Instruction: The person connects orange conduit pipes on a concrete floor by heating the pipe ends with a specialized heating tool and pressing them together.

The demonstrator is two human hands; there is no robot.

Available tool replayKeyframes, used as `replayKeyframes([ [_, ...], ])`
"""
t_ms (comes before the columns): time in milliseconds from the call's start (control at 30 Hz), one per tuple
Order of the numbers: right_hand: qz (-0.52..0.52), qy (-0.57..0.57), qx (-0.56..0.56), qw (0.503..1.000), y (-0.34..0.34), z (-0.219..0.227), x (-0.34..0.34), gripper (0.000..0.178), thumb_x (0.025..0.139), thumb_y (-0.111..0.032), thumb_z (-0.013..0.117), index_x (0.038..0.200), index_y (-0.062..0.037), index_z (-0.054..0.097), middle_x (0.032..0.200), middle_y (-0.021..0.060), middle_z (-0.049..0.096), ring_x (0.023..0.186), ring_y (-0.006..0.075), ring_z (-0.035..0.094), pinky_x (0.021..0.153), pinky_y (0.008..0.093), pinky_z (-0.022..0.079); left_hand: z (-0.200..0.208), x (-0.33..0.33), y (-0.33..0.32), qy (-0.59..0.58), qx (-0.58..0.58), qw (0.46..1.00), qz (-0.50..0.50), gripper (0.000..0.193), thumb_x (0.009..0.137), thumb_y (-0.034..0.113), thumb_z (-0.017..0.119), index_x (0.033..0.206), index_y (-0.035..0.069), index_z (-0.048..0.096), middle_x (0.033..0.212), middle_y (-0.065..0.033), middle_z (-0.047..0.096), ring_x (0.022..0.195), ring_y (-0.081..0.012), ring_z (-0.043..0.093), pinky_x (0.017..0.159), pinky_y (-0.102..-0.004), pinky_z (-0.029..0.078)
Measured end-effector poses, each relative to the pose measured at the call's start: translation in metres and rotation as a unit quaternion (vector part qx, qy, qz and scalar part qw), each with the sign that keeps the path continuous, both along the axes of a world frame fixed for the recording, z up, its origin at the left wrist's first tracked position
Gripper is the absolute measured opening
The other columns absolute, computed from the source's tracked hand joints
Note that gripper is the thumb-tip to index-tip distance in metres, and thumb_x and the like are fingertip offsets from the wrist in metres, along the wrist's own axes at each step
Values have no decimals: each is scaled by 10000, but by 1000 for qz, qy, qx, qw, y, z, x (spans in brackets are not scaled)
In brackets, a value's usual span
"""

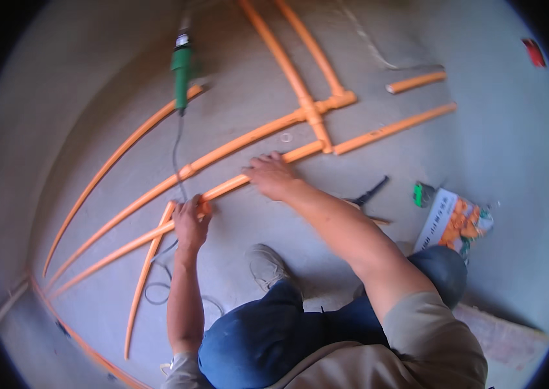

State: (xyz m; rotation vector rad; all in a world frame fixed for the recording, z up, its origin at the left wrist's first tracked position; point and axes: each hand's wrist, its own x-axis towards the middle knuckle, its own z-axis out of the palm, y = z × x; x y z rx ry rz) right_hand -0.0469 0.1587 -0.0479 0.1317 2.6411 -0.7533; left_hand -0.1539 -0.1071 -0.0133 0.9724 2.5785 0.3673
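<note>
An orange plastic pipe (pixel 229 186) runs slantwise across the floor in front of me. My left hand (pixel 191 223) is closed around it by an orange fitting (pixel 205 209). Farther right along the same pipe, my right hand (pixel 270 174) lies over it from above, fingers curled across it. Part of the pipe is hidden under both hands. Close to my left hand, a loose orange pipe (pixel 146 285) crosses beneath at an angle. Beyond, a longer orange pipe (pixel 248 137) runs roughly alongside, joined to a tee fitting (pixel 339 100).
A green hand tool (pixel 181 71) with a grey cord (pixel 176 152) is at the far left. Other pipes (pixel 397 129) lie to the right. A black-handled tool (pixel 371 190), a green object (pixel 422 194) and a printed bag (pixel 451 223) sit by my right knee. Grey walls (pixel 521 162) enclose the floor.
</note>
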Motion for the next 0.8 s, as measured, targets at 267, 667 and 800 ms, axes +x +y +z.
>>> replayKeyframes([
  [267, -16, 44, -7, 999, 11, 4, 11, 386, 984, -172, 620, 1368, -202, 656, 1186, 63, 647, 1226, 246, 571, 1028, 445, 378, -10, 1, 7, -42, 6, 998, 47, 708, 746, 150, 857, 1391, 56, 579, 1166, -114, 732, 1151, -334, 607, 1040, -473, 453],
  [667, -2, 55, 5, 998, 8, -2, 9, 407, 971, -218, 670, 1376, -185, 657, 1121, 50, 643, 1137, 251, 587, 1018, 430, 399, -7, 3, 0, -44, 21, 997, 65, 673, 760, 157, 851, 1366, 33, 584, 1114, -130, 736, 1121, -330, 616, 1004, -469, 456],
  [800, 2, 48, 0, 999, 7, -2, 8, 411, 973, -211, 668, 1382, -180, 651, 1115, 56, 640, 1131, 256, 585, 1018, 430, 400, -9, 3, -2, -56, 8, 996, 71, 665, 759, 140, 845, 1366, 43, 594, 1139, -110, 749, 1139, -322, 613, 1018, -460, 452],
])
